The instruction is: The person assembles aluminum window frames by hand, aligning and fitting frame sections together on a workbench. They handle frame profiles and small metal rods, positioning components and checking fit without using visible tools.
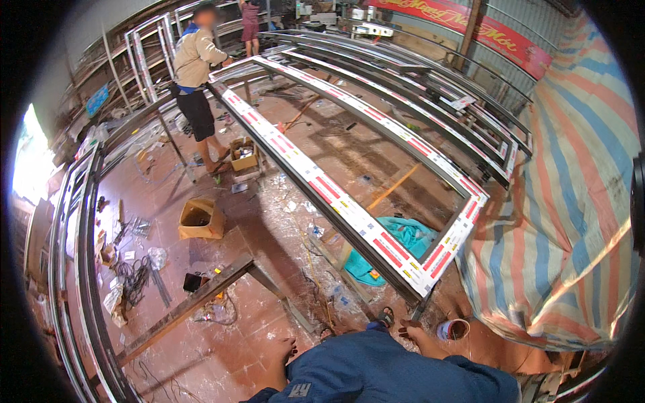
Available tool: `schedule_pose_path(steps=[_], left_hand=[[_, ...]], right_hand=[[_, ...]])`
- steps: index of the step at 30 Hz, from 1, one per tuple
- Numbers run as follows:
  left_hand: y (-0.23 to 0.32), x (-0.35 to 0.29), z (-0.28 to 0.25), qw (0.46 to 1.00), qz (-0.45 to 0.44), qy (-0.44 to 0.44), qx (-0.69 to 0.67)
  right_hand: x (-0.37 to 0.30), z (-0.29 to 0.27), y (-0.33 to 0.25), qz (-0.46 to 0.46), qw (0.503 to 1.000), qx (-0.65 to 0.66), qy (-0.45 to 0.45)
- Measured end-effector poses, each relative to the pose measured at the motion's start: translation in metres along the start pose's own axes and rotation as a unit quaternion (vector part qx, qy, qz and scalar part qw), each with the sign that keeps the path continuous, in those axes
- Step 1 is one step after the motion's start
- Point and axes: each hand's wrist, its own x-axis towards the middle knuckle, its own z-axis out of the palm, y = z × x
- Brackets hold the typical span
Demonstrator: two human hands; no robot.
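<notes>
My left hand (285, 348) hangs low beside my blue shirt, its fingers loosely curled but apart, with nothing visible in it. On the other side, my right hand (412, 330) is also held low, fingers apart and empty. Just beyond it is the near corner of a long rectangular frame (322, 186), dark-edged and covered with white and red protective film. Neither hand touches this frame. A small round tin (452, 330) stands on the floor to the right of my right hand. The frame slants away toward a person (199, 57) at its far left end.
Striped tarpaulin (557, 221) bulges along the right. More frames (430, 91) lie behind, and others (87, 269) line the left. A metal trestle (195, 305), cardboard boxes (201, 219), cables (134, 279) and a teal cloth (396, 235) occupy the littered floor. Another person (250, 27) stands at the back.
</notes>
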Motion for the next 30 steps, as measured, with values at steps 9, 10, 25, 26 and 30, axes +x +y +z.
schedule_pose_path(steps=[9,10,25,26,30], left_hand=[[-0.005,0.0,-0.01,1.0,-0.002,0.0,0.02],[-0.003,-0.003,-0.008,1.0,-0.003,0.006,0.028],[-0.002,-0.022,0.0,0.998,-0.026,0.024,0.043],[0.0,-0.028,0.003,0.998,-0.029,0.024,0.05],[-0.008,-0.025,0.009,0.999,-0.018,0.035,-0.03]], right_hand=[[-0.011,0.01,-0.001,-0.017,1.0,0.013,-0.014],[-0.011,0.01,0.004,-0.021,0.999,0.025,-0.012],[-0.029,0.005,0.009,0.003,0.997,0.081,-0.007],[-0.029,0.002,0.013,0.007,0.996,0.089,-0.008],[-0.034,0.005,0.004,0.009,0.999,0.042,0.016]])
